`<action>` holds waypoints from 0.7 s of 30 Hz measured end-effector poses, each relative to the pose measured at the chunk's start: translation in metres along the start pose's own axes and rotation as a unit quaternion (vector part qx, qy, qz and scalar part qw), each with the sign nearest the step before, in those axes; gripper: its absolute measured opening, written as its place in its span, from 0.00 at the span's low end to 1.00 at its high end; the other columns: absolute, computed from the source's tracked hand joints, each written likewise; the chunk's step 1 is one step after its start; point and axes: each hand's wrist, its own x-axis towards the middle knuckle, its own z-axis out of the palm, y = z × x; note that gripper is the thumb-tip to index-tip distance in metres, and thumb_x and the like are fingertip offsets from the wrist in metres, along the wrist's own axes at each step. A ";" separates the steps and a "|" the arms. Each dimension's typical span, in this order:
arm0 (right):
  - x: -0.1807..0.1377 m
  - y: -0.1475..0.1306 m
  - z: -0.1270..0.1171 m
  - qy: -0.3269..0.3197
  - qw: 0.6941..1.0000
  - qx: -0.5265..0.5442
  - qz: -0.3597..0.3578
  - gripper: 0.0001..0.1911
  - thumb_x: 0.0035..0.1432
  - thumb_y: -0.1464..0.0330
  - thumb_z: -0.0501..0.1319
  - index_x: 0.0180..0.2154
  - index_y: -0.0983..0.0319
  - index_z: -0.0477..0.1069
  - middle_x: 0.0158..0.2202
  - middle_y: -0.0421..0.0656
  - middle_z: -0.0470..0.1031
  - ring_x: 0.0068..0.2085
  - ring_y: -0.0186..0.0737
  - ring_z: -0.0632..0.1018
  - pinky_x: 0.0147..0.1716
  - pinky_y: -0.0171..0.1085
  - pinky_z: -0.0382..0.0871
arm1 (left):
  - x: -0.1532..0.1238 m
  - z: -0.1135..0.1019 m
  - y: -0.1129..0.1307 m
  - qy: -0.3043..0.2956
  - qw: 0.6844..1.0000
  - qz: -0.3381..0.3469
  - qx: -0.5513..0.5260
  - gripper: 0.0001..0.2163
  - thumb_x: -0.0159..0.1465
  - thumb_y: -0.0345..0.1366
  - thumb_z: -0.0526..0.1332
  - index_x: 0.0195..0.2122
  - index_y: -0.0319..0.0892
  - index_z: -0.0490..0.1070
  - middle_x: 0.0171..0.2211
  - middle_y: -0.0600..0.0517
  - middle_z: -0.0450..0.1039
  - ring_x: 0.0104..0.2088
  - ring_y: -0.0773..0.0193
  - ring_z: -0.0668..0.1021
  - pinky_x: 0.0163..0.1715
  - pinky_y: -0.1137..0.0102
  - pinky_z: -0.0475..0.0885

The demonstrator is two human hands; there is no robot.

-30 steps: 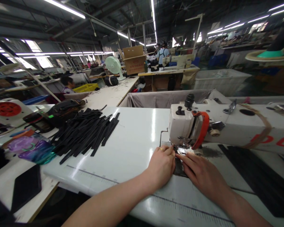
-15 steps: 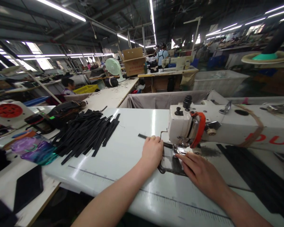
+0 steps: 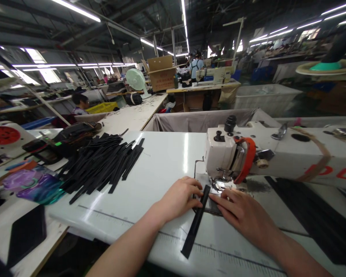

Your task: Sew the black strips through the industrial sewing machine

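A narrow black strip [image 3: 194, 231] lies slantwise on the pale sewing table, its lower end over the printed ruler marks. At its upper part, my left hand [image 3: 180, 196] has curled fingers closed on the strip from the left. My right hand [image 3: 242, 209] rests low on the table to the right, fingers stretched forward, with a fingertip close to the strip's right edge; whether it touches cannot be told. Just beyond both hands is the presser foot [image 3: 219, 185] of the white sewing machine [image 3: 220, 152], above a metal plate partly hidden by the hands.
A loose pile of black strips [image 3: 103, 163] lies at left, beside a purple and teal pouch [image 3: 36, 184]. Long black pieces [image 3: 305, 215] lie under the machine arm. Behind are a green fan [image 3: 137, 80], a cardboard box [image 3: 161, 73] and a person in blue [image 3: 196, 67].
The strip has come away from the presser foot and swung from lying crosswise to pointing toward me. My left hand has shifted down and reshaped its hold; my right hand has barely moved.
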 end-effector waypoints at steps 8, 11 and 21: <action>0.007 -0.009 -0.008 -0.020 0.998 0.046 -0.028 0.18 0.63 0.72 0.56 0.54 0.58 0.71 0.36 0.44 0.71 0.35 0.41 0.74 0.32 0.40 0.72 | -0.001 0.002 0.015 -0.002 0.996 -0.074 0.040 0.21 0.45 0.42 0.77 0.37 0.39 0.75 0.37 0.50 0.73 0.43 0.53 0.74 0.40 0.65 0.71; 0.003 -0.007 -0.007 0.012 0.998 0.058 -0.022 0.15 0.65 0.71 0.53 0.50 0.63 0.72 0.37 0.46 0.73 0.37 0.41 0.76 0.35 0.40 0.73 | 0.000 0.014 0.016 0.018 0.998 -0.049 0.024 0.21 0.49 0.37 0.75 0.43 0.40 0.74 0.43 0.48 0.74 0.46 0.54 0.75 0.46 0.65 0.72; -0.008 0.001 -0.001 0.053 0.998 -0.013 -0.011 0.16 0.68 0.70 0.48 0.50 0.65 0.70 0.40 0.48 0.75 0.40 0.42 0.78 0.38 0.40 0.75 | 0.005 0.046 0.013 0.095 0.994 0.046 0.040 0.12 0.62 0.33 0.66 0.46 0.37 0.72 0.52 0.45 0.73 0.56 0.57 0.73 0.61 0.66 0.65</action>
